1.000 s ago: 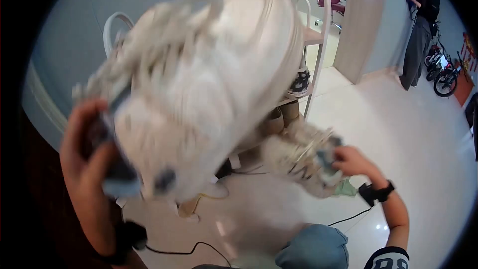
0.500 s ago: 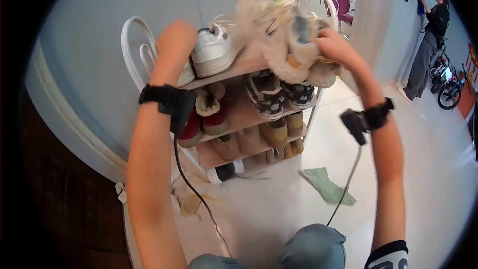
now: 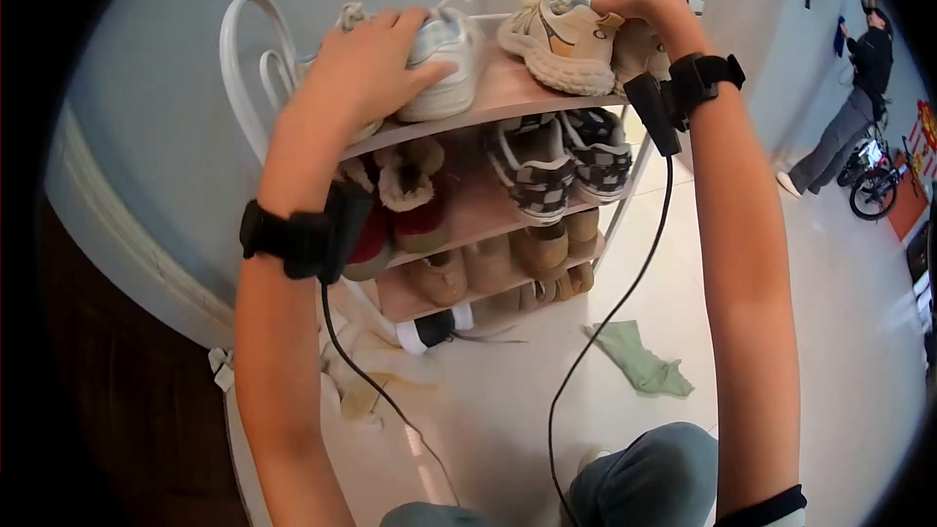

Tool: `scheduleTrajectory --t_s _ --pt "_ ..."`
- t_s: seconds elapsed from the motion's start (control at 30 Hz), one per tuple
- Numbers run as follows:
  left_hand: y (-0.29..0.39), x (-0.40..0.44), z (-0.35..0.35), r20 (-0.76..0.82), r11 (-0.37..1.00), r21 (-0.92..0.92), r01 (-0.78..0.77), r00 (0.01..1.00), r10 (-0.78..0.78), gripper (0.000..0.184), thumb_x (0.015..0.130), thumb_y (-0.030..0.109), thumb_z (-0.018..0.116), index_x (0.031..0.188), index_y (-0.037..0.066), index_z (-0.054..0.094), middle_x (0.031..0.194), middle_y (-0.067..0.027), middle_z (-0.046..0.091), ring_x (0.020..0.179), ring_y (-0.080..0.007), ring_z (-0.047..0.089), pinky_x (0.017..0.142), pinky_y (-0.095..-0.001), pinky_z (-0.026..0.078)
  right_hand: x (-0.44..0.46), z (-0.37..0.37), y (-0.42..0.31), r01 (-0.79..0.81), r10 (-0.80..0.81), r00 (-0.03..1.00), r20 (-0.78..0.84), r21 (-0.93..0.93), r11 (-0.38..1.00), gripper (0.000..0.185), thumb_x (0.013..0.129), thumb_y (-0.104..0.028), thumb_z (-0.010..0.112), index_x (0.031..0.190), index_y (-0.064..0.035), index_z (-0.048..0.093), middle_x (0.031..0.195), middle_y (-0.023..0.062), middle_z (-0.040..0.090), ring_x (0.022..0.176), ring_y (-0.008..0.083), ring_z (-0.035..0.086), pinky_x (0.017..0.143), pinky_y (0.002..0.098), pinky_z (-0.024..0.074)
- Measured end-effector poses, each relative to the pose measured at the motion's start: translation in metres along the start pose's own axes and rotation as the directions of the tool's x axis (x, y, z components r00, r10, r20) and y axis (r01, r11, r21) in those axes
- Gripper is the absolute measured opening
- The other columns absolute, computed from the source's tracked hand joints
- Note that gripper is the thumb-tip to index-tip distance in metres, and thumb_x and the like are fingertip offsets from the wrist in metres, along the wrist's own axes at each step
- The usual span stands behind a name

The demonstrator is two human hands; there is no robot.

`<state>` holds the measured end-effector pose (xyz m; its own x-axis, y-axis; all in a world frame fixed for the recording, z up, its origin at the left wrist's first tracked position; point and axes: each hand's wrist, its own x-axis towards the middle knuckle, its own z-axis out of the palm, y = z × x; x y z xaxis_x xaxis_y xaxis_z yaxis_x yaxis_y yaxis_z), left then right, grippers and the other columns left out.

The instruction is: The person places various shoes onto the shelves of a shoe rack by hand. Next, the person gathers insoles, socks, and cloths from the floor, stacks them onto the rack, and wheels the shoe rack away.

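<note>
My left hand (image 3: 376, 63) rests with spread fingers over the pair of white shoes at the left of the rack's top shelf; the right shoe of that pair (image 3: 444, 68) shows beside its thumb. At the right of the same shelf, my right hand (image 3: 639, 5) bends over the heels of two beige sneakers. The nearer beige sneaker (image 3: 566, 44) sits on the shelf, toe toward the left. The other beige sneaker (image 3: 639, 49) is partly hidden behind my wrist. My right fingertips lie at the heel collar, curled, and what they grip is hidden.
Black-and-white checkered shoes (image 3: 537, 171) and red fur-lined shoes (image 3: 415, 195) stand on the second shelf, brown shoes (image 3: 439, 278) below. A green cloth (image 3: 639, 359) and a black-and-white shoe (image 3: 429, 330) lie on the floor. Cables hang from both wrists. A person (image 3: 864, 68) stands far right.
The beige sneakers came down onto the top shelf under my right hand. My left hand has opened over the white shoes, which now stand on the shelf.
</note>
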<state>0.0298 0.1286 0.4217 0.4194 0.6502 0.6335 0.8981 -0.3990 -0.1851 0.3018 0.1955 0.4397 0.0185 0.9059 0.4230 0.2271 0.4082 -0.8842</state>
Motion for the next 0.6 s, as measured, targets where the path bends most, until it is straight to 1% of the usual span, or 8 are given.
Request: scheduleTrajectory --t_s 0.03,0.1,0.23,0.3,0.43,0.5,0.53,0.6 --pt "-0.002 0.002 0.001 0.008 1.0 0.008 0.012 1.0 -0.012 0.047 0.073 0.038 0.048 0.106 0.006 0.042 0.098 -0.0159 0.05 0.089 -0.0299 0.048 0.077 -0.0355 0.037 0.003 0.007 -0.001 -0.002 0.002 1.0 0.015 0.007 1.0 0.02 0.066 -0.013 0.056 0.077 0.0023 0.055 0.075 0.0069 0.054 0.068 0.0146 0.05 0.063 0.0306 0.0399" --pt "-0.007 0.011 0.007 0.047 0.996 -0.064 -0.055 0.997 0.058 0.049 0.072 0.039 0.049 0.105 0.003 0.043 0.099 -0.0159 0.049 0.09 -0.0302 0.047 0.077 -0.0349 0.037 0.024 0.022 -0.002 0.022 -0.002 0.998 0.065 -0.307 0.951 0.027 0.067 -0.02 0.052 0.079 0.0033 0.055 0.074 0.0092 0.054 0.068 0.0177 0.051 0.062 0.0312 0.0402" --pt "-0.005 0.018 0.021 -0.011 0.999 -0.021 -0.042 0.999 0.042 0.049 0.072 0.04 0.049 0.103 0.002 0.044 0.097 -0.016 0.05 0.089 -0.03 0.048 0.077 -0.0351 0.037 0.049 0.045 -0.007 0.115 -0.002 0.99 0.141 -0.804 0.583 0.044 0.07 -0.035 0.043 0.082 0.0054 0.055 0.072 0.0139 0.055 0.067 0.0239 0.053 0.06 0.0323 0.0408" --pt "-0.005 0.016 0.025 -0.045 0.999 -0.025 -0.027 0.999 0.026 0.048 0.072 0.039 0.049 0.103 0.002 0.044 0.096 -0.0157 0.051 0.089 -0.0301 0.048 0.076 -0.0355 0.037 0.041 0.042 -0.01 0.128 -0.009 0.988 0.152 -0.793 0.596 0.05 0.068 -0.042 0.047 0.08 0.0062 0.056 0.072 0.0149 0.055 0.067 0.0243 0.053 0.059 0.033 0.0415" --pt "-0.004 0.007 0.031 -0.229 0.995 0.062 -0.078 0.969 0.09 0.045 0.071 0.037 0.049 0.103 0.005 0.045 0.097 -0.0143 0.051 0.087 -0.0283 0.049 0.075 -0.037 0.037 -0.005 0.045 -0.017 0.043 -0.138 0.99 -0.007 -0.933 0.356 0.049 0.071 -0.043 0.049 0.073 0.0059 0.057 0.071 0.0161 0.056 0.063 0.0234 0.053 0.063 0.0307 0.0416" --pt "-0.003 -0.003 0.03 -0.318 0.989 0.082 -0.125 0.937 0.145 0.043 0.071 0.035 0.049 0.103 0.006 0.046 0.097 -0.0138 0.05 0.087 -0.0278 0.049 0.075 -0.0374 0.036 -0.018 0.04 -0.006 0.151 -0.608 0.777 -0.162 -0.89 0.43 0.044 0.072 -0.039 0.046 0.057 0.0007 0.056 0.055 0.0196 0.051 0.059 0.0327 0.052 0.059 0.038 0.04" --pt "0.001 -0.011 0.022 -0.367 0.998 0.047 -0.041 0.929 0.055 0.043 0.071 0.033 0.05 0.105 0.007 0.045 0.097 -0.0134 0.05 0.087 -0.028 0.048 0.076 -0.0372 0.035 -0.027 0.042 -0.004 0.297 -0.712 0.686 -0.148 -0.837 0.46 0.038 0.073 -0.032 0.047 0.056 0.0012 0.056 0.057 0.0198 0.051 0.058 0.0328 0.051 0.056 0.0385 0.0395" --pt "-0.007 -0.02 0.017 -0.49 0.994 0.102 0.037 0.872 0.018 0.041 0.072 0.029 0.051 0.107 0.008 0.044 0.097 -0.0133 0.049 0.09 -0.0286 0.046 0.079 -0.0368 0.034 -0.035 0.045 -0.005 0.286 -0.69 0.707 -0.154 -0.83 0.479 0.037 0.073 -0.031 0.047 0.057 0.0021 0.055 0.058 0.0201 0.052 0.058 0.0328 0.051 0.056 0.0388 0.0388"
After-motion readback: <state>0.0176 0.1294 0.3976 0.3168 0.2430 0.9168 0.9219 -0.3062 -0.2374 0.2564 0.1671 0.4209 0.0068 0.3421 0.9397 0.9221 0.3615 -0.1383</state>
